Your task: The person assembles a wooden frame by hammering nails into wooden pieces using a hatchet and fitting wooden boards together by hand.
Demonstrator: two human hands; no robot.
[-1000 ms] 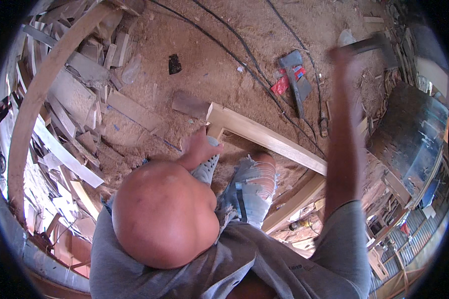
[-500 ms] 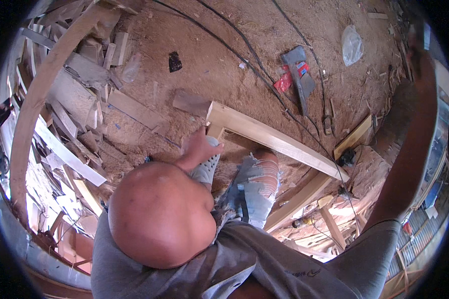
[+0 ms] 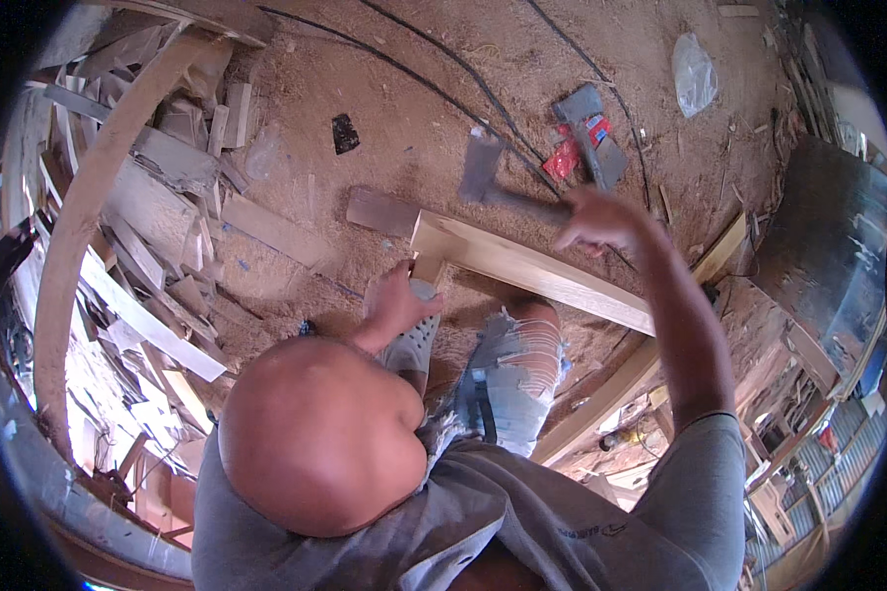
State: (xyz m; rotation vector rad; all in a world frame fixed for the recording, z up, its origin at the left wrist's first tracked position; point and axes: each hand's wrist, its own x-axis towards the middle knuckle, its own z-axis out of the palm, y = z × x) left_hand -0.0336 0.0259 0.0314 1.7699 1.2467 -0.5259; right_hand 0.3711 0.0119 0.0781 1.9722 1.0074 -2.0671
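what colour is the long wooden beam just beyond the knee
The long, squared wooden beam is pale yellowish tan; best in the head view.

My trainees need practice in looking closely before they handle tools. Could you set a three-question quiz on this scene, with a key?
1. Multiple choice: what does the right hand hold?
A. a handsaw
B. a hammer-like tool
C. a paintbrush

2. True or false: in the picture, the clear plastic bag lies to the left of the red wrapper.

3. Short answer: which hand is nearer the perforated shoe?

Key: 1. B; 2. False; 3. The left hand.
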